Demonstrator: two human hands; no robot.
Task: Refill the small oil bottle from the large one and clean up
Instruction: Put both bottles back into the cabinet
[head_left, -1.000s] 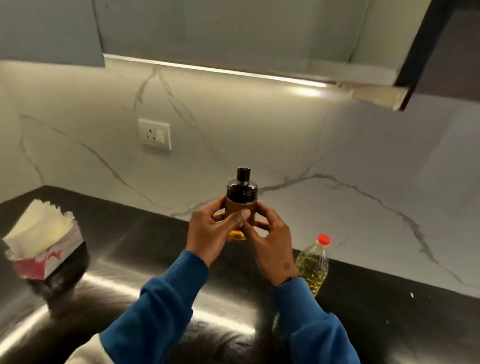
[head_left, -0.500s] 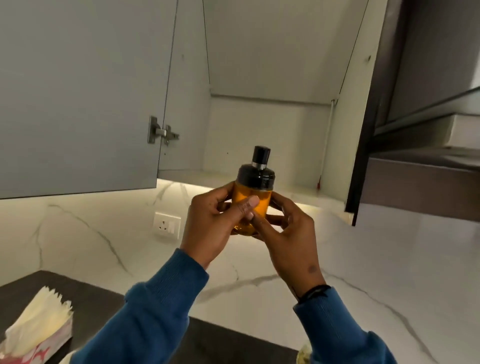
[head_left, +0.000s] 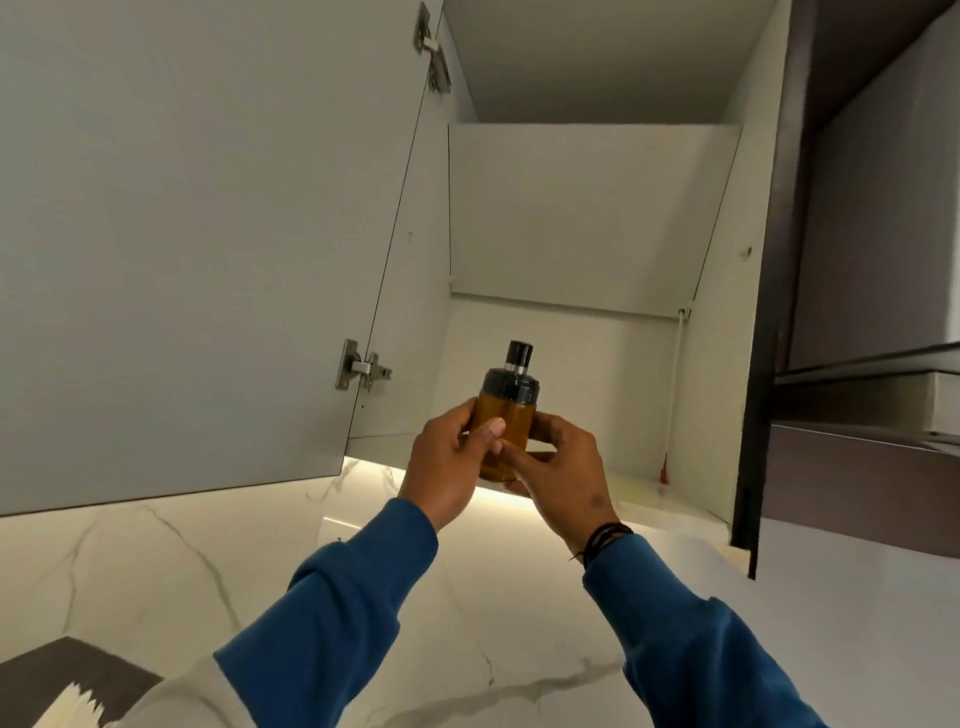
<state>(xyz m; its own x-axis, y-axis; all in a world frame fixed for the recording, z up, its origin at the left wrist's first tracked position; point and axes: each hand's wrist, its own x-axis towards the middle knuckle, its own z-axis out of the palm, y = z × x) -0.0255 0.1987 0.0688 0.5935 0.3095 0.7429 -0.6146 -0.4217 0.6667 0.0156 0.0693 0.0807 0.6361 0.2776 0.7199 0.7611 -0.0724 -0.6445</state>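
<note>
Amber small oil bottle (head_left: 505, 434) upright between left hand (head_left: 448, 460) and right hand (head_left: 563, 475).

The single head camera is tilting upward, looking from close below into the open cabinet (head_left: 587, 218) above the desk (head_left: 57, 670).

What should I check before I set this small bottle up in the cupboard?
1. Cap on the bottle: ok, black cap seated.
2. Grip: ok, left hand and right hand both hold the bottle.
3. Bottle upright: ok, nearly vertical.
4. Cupboard door open: ok, swung left.
5. Lower shelf free: ok where visible; its front is hidden behind the hands.
6. Outside of the bottle wiped dry: cannot tell.
</note>
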